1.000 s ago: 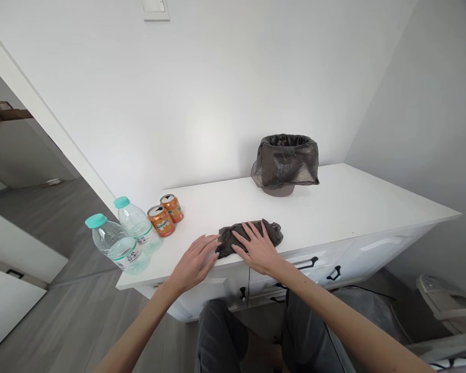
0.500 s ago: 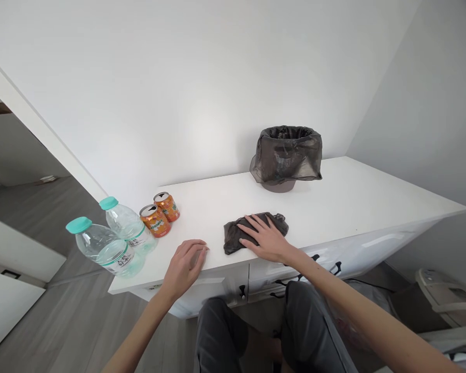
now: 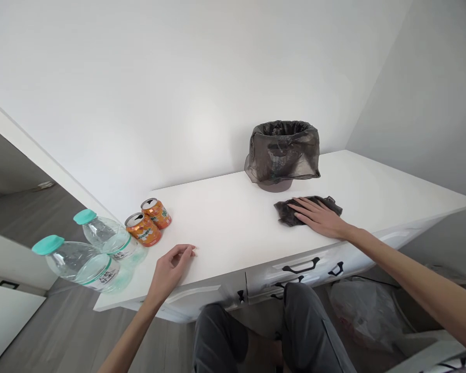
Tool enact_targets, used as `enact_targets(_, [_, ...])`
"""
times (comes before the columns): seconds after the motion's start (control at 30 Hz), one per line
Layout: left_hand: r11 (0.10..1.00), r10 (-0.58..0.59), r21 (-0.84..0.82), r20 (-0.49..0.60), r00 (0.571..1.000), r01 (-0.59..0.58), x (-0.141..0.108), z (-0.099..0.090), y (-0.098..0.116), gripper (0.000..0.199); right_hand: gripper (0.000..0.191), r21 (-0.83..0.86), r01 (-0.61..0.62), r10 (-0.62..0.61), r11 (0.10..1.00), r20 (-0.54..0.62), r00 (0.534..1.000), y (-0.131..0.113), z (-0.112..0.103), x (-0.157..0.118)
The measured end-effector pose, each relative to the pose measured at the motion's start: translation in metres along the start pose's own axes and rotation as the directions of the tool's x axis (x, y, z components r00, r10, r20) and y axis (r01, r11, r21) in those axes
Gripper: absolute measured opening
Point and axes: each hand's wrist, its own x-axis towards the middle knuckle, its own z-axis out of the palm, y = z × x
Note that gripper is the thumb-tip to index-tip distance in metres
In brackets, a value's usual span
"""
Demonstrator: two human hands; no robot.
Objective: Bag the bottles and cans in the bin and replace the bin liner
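Note:
A crumpled, dark translucent plastic bag [image 3: 285, 212] lies on the white cabinet top [image 3: 225, 223]. My right hand [image 3: 320, 217] rests flat on it, fingers stretched out, covering its middle. To the left, near the front edge, my left hand [image 3: 174, 264] sits on the surface with its fingers curled and the thumb close to the fingertips; nothing shows in it. Behind the flattened bag stands a small bin [image 3: 275, 185] lined with a similar dark bag [image 3: 283, 155], folded over its rim.
At the left end stand two orange drink cans [image 3: 143, 229] with opened tops. Beside them are two clear plastic bottles [image 3: 89, 267] with turquoise caps. A white wall [image 3: 178, 93] rises behind the cabinet. Black drawer handles [image 3: 301, 266] stick out from its front, above my knees.
My right hand has slid the crumpled bag to the right along the cabinet top. My left hand stays near the front edge, its fingers drawn closer together. The view has shifted slightly.

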Motion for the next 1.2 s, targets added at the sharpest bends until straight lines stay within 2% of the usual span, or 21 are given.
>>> enact_targets(0.13, [0.998,-0.053,-0.015,-0.009,0.999,0.053,0.003,0.003,0.008,0.044,0.064,-0.056,0.027,-0.027,0.998,0.004,1.0,0.042,0.002,0.002])
enact_targets(0.27, [0.998,-0.06,-0.035,-0.027,0.998,0.059,0.003,0.006,0.013,0.044,0.061,-0.072,0.058,-0.06,0.996,-0.018,0.998,0.063,0.009,0.007])
enact_targets(0.4, [0.999,-0.042,-0.02,-0.029,0.999,0.042,0.002,0.006,0.016,0.046,0.06,-0.117,0.098,-0.116,0.988,-0.153,0.981,0.066,0.016,0.005])
enact_targets(0.57, [1.0,-0.015,0.017,-0.029,0.999,0.015,-0.001,0.005,0.016,0.049,0.061,-0.198,0.092,-0.152,0.976,-0.315,0.937,0.055,0.026,-0.008])
enact_targets(0.7, [0.999,0.006,0.052,-0.002,1.0,-0.005,-0.004,0.002,0.015,0.049,0.062,-0.235,0.117,-0.198,0.965,-0.36,0.912,0.03,0.041,-0.014])
enact_targets(0.8, [0.997,0.036,0.066,0.058,0.998,-0.04,-0.006,-0.003,0.015,0.049,0.062,-0.236,0.156,-0.237,0.959,-0.366,0.9,0.001,0.053,-0.014])
enact_targets(0.9, [0.995,0.059,0.074,0.095,0.994,-0.067,-0.008,-0.005,0.013,0.048,0.059,-0.229,0.209,-0.281,0.951,-0.35,0.894,-0.038,0.066,-0.013])
enact_targets(1.03, [0.994,0.065,0.085,0.082,0.995,-0.072,-0.009,-0.004,0.009,0.047,0.059,-0.233,0.258,-0.324,0.938,-0.317,0.891,-0.1,0.086,-0.017])
enact_targets(1.13, [0.994,0.065,0.085,0.067,0.996,-0.071,-0.009,-0.004,0.005,0.048,0.06,-0.226,0.219,-0.283,0.949,-0.31,0.908,-0.14,0.095,-0.022])
enact_targets(1.2, [0.994,0.067,0.081,0.059,0.996,-0.072,-0.008,-0.003,0.003,0.049,0.062,-0.207,0.174,-0.235,0.963,-0.32,0.918,-0.157,0.095,-0.026])
